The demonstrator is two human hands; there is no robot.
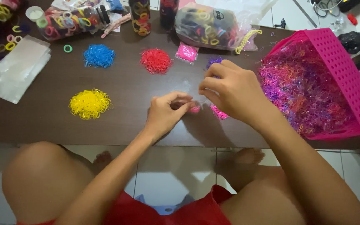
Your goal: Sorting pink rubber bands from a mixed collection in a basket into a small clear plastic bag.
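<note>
Four small heaps of tiny rubber bands, blue (98, 56), red (156, 61), yellow (90, 103) and purple (214, 62), are already laid on the dark brown table (55, 121). A few pink bands (218, 112) are pinched between the left hand (165, 113) and right hand (230, 89) with a clear little bag (188, 89). Lots of mixed bands are left in the pink plastic basket (346, 71).

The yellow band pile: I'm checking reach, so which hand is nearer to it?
Left. The left hand lies just right of the yellow band pile; the right hand is farther right, toward the pink basket.

Dark table (55, 125) bears yellow (90, 103), blue (99, 56), red band piles (156, 61).
</note>
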